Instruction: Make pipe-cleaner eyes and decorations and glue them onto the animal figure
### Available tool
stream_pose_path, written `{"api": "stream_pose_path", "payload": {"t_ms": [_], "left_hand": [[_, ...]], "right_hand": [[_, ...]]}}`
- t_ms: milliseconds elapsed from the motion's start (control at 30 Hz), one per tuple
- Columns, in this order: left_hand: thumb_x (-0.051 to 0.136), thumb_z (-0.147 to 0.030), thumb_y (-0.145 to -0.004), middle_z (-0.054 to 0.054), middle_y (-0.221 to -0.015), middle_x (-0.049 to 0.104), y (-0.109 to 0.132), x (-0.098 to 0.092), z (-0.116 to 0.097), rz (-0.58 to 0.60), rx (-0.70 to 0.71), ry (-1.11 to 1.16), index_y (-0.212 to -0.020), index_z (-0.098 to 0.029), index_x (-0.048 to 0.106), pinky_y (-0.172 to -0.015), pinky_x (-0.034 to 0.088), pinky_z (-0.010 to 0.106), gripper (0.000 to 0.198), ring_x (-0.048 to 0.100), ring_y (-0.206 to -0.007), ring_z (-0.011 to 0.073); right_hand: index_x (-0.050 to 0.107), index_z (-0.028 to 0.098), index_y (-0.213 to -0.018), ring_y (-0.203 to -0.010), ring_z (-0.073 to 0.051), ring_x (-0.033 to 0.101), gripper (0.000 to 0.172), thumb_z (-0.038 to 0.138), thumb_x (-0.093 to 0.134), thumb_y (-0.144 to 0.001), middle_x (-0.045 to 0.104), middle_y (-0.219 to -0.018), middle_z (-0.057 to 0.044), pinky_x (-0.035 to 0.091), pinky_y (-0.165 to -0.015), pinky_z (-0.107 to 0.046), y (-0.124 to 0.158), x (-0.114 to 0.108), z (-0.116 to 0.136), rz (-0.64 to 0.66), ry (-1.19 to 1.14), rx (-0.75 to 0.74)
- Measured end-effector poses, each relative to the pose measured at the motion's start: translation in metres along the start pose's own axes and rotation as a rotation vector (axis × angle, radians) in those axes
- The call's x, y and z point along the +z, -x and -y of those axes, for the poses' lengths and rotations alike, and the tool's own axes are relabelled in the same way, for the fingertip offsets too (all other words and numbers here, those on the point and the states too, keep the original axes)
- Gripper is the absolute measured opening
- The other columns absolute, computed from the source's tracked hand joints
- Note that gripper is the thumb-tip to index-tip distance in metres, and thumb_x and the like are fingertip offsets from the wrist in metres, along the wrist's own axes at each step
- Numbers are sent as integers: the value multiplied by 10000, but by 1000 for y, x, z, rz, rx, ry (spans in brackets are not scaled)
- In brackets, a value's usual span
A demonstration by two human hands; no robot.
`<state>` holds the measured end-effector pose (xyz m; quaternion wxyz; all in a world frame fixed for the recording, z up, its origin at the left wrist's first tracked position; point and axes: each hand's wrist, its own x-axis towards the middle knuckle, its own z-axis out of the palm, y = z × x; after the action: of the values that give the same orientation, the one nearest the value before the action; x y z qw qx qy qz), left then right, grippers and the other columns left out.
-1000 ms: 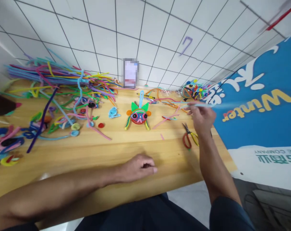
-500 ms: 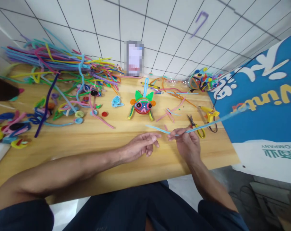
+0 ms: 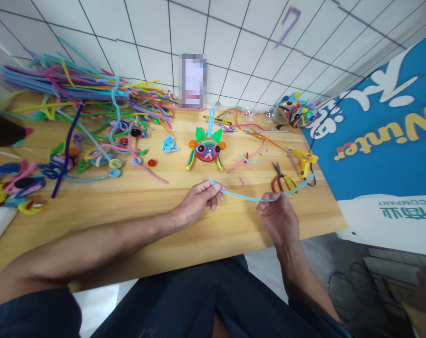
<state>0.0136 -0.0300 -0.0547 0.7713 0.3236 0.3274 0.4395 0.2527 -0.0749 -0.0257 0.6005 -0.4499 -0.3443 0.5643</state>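
A light blue pipe cleaner (image 3: pixel 248 198) sags in a shallow curve between my two hands above the wooden table (image 3: pixel 135 206). My left hand (image 3: pixel 199 202) pinches its left end with fingers closed. My right hand (image 3: pixel 278 218) grips it further right, and its free end sticks out toward the yellow glue gun (image 3: pixel 304 162). A small colourful mask-like figure (image 3: pixel 206 150) with green ears and a blue loop lies on the table just behind my hands.
A big heap of coloured pipe cleaners (image 3: pixel 79 103) covers the table's far left. Red-and-yellow scissors (image 3: pixel 282 180) lie by the right edge. A second colourful craft piece (image 3: pixel 292 112) sits at the back right. A blue banner (image 3: pixel 382 136) hangs right.
My right hand brought the blue pipe cleaner from the back right to the front. My left hand rose from the table and took hold of its left end.
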Motion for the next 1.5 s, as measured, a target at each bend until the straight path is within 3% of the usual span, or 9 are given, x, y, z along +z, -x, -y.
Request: {"api": "stream_pose_path", "payload": {"t_ms": [167, 367, 567, 1000, 1233, 1500], "left_hand": [[888, -541, -733, -10, -668, 655, 0, -2, 4, -38, 3, -49, -899, -135, 741, -489, 436, 205, 463, 563, -538, 85], [915, -527, -700, 38, -813, 723, 0, -3, 0, -22, -19, -75, -938, -127, 772, -558, 517, 233, 487, 668, -657, 130], [908, -537, -708, 30, -732, 719, -2, -7, 4, 1, -38, -102, -892, -124, 773, -613, 541, 249, 472, 671, -646, 132], [907, -563, -692, -5, -663, 668, -2, -6, 2, 43, -58, -106, -969, -118, 782, -563, 490, 237, 539, 604, -571, 102], [897, -580, -693, 0, -670, 657, -2, -5, 4, 56, -74, -117, -913, -122, 763, -573, 484, 251, 525, 596, -581, 110], [853, -562, -746, -51, -572, 524, 1, -3, -2, -5, -2, -192, -806, -135, 714, -522, 323, 228, 453, 418, -516, 66]], "right_hand": [[730, 263, -797, -580, -127, 636, 339, 588, 822, -807, 685, -708, 14, 535, -538, -257, 2, -6, 2, -33, 113, -27], [755, 219, -886, -534, -132, 634, 262, 481, 735, -877, 708, -653, 9, 522, -559, -261, 10, 7, -14, 221, 657, 131], [744, 217, -779, -533, -124, 643, 263, 397, 623, -928, 722, -661, 4, 478, -552, -242, 11, 21, -16, 310, 918, 41], [692, 208, -698, -512, -115, 628, 334, 384, 591, -963, 682, -600, 18, 425, -540, -235, 10, 27, -20, 435, 1017, 43], [668, 200, -666, -535, -112, 543, 355, 362, 586, -971, 594, -557, 27, 372, -556, -245, 10, 26, -19, 486, 1083, 3], [729, 209, -790, -683, -158, 635, 329, 454, 616, -978, 708, -760, -18, 471, -669, -278, -4, 34, -18, 461, 1013, -34]]}}
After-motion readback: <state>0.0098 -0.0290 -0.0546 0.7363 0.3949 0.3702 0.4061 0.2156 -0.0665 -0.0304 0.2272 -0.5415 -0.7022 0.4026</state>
